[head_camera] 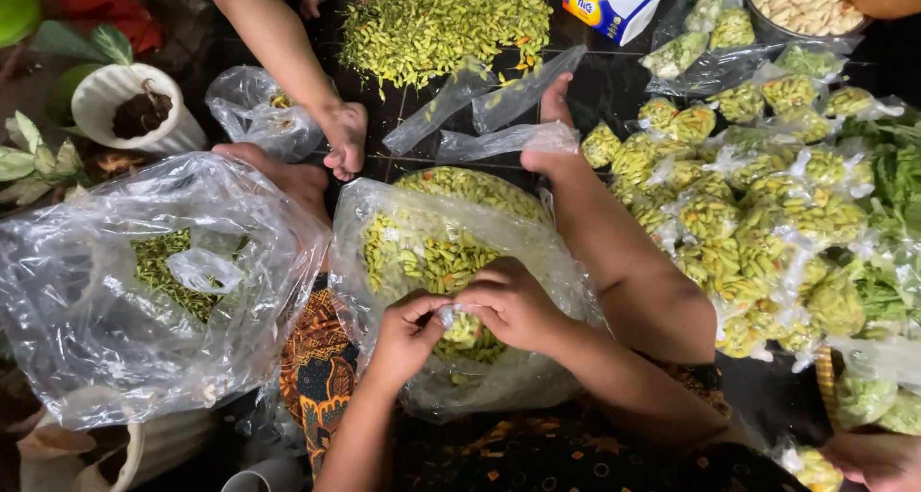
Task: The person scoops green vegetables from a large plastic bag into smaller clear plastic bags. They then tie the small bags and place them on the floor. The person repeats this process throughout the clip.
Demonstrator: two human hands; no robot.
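Observation:
My left hand (408,331) and my right hand (513,302) meet over a small clear bag of green chillies (467,331), both pinching its twisted neck. The small bag sits above a large clear plastic sack of green chillies (422,252) that lies in my lap. My right leg (614,252) stretches forward beside the sack, with its foot by loose empty plastic bags (499,99).
Several filled small bags of chillies (748,223) are heaped on the right. A loose pile of chillies (441,17) lies ahead, with another person's arm (288,60) reaching down. A big clear sack (144,281) sits left; a white pot (134,108), a small box (609,3) and a bowl of pale nuts (801,8) stand behind.

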